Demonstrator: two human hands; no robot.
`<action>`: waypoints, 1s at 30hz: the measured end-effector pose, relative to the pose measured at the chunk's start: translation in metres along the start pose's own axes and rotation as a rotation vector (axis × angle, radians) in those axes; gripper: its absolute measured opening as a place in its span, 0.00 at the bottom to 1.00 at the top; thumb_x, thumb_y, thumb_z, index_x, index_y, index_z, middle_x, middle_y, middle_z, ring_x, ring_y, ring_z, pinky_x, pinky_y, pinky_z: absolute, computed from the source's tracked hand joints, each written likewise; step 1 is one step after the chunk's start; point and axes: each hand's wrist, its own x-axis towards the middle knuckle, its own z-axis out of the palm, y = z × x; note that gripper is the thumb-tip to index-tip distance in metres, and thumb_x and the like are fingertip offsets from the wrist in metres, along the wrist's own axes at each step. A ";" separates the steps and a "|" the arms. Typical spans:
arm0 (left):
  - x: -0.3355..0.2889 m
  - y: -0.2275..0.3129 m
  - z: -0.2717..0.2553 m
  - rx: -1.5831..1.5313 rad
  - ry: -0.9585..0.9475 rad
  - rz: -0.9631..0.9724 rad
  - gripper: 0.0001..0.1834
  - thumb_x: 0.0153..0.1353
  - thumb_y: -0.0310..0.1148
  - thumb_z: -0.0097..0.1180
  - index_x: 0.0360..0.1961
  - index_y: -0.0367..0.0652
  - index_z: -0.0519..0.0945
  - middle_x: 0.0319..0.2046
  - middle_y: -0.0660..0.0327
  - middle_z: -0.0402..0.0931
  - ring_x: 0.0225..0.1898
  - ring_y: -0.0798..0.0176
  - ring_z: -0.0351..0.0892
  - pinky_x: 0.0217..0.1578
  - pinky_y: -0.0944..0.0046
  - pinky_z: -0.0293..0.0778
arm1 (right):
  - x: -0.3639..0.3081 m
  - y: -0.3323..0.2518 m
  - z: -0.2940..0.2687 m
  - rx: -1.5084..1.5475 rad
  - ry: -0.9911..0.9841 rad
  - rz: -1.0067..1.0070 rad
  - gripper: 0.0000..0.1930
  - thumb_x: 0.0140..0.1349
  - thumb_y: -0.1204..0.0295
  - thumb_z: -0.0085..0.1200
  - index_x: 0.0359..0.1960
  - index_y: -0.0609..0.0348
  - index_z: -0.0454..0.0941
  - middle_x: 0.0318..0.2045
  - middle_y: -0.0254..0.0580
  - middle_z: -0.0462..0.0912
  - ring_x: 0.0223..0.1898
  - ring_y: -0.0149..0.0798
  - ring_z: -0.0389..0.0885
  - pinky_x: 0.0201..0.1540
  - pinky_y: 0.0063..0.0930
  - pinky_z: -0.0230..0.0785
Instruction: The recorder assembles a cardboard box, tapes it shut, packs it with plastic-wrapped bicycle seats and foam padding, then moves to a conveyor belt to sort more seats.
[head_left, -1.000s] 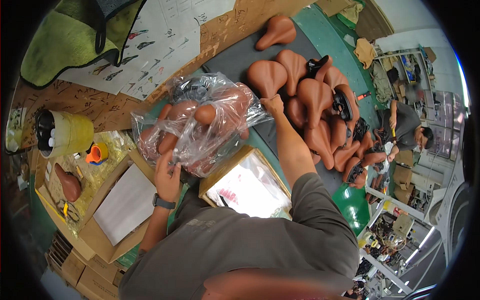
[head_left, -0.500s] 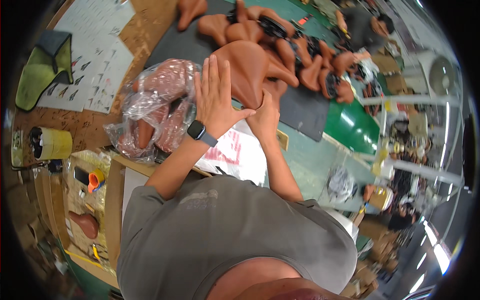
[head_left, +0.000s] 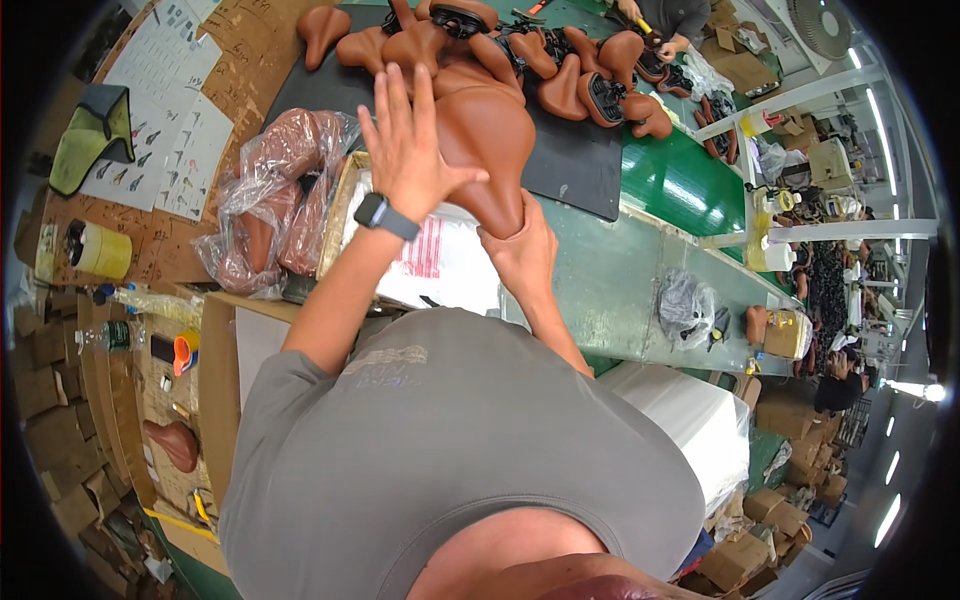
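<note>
My right hand [head_left: 524, 250] grips the narrow nose of a brown bicycle saddle [head_left: 487, 130], its smooth top facing me and its wide end pointing away. Along the saddle's left side is my left hand [head_left: 408, 150], open with fingers spread; its thumb lies over the saddle's surface. Whether the left palm presses on it I cannot tell. The saddle's underside is hidden. Behind it lies a pile of similar brown saddles [head_left: 563, 90], some showing black undersides. Below my hands sits an open box [head_left: 340, 217] with white plastic sheeting [head_left: 460, 270] bearing red print.
Saddles wrapped in clear plastic [head_left: 285, 165] lie left of the box. A dark mat [head_left: 580, 175] covers part of the green bench [head_left: 600, 275]. Crumpled grey plastic [head_left: 687, 308] lies to the right. At lower left, a carton holds orange tape [head_left: 184, 352] and a saddle [head_left: 172, 443]. Another person [head_left: 675, 20] works at the far side.
My left hand's fingers have spread apart. The right hand stays on the saddle's nose. The view has shifted, and more of the box beneath my hands shows.
</note>
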 end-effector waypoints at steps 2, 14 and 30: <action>0.009 -0.009 -0.001 0.052 0.059 0.000 0.85 0.33 0.57 0.89 0.87 0.44 0.47 0.84 0.35 0.47 0.85 0.31 0.46 0.75 0.20 0.50 | -0.013 0.009 -0.016 0.039 0.008 -0.031 0.42 0.52 0.69 0.77 0.70 0.62 0.74 0.53 0.58 0.90 0.54 0.56 0.90 0.58 0.46 0.81; -0.071 0.104 -0.001 -0.062 -0.168 0.089 0.82 0.40 0.59 0.86 0.87 0.39 0.45 0.85 0.35 0.43 0.86 0.32 0.41 0.79 0.27 0.46 | -0.065 0.046 -0.069 0.198 0.060 0.043 0.42 0.52 0.69 0.78 0.70 0.64 0.74 0.54 0.56 0.90 0.53 0.53 0.91 0.57 0.44 0.81; -0.059 0.122 0.060 -0.218 -0.191 0.171 0.66 0.46 0.57 0.83 0.82 0.44 0.61 0.73 0.43 0.73 0.67 0.35 0.78 0.63 0.38 0.76 | -0.076 0.114 -0.097 0.221 0.075 0.046 0.41 0.54 0.71 0.77 0.71 0.64 0.72 0.56 0.56 0.88 0.56 0.55 0.89 0.59 0.46 0.80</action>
